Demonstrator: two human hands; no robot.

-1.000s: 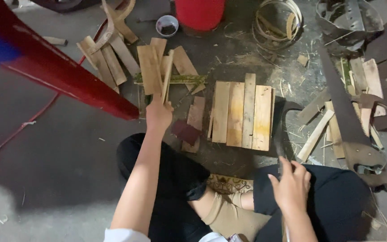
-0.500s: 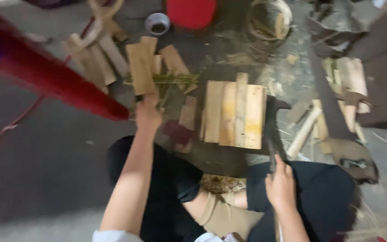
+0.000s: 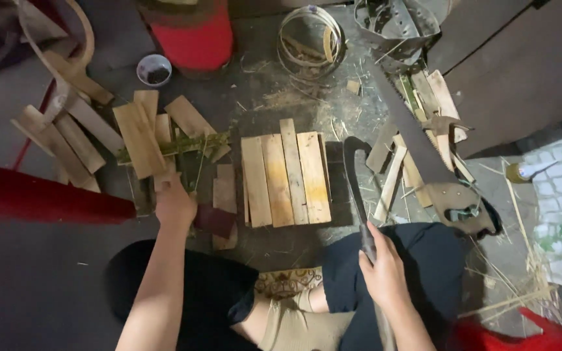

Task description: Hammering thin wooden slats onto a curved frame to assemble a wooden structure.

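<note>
Risk lay mostly with the curved blade, gripped tight by the right hand just beside the knee, while the left hand, closed over bamboo slats, could slip toward its edge.

Counted on the dark workshop floor

Four pale flat wooden slats side by side in a neat raft at the middle; roughly ten loose pale wooden offcuts heaped toward the left edge, exact number unclear where overlapped; several more thin wooden strips toward the right edge, too tangled to number. One long toothed handsaw, one dark curved blade, one small round white cup, one red cylindrical bucket, one coil of split cane. Two bare hands: left, right.
</note>
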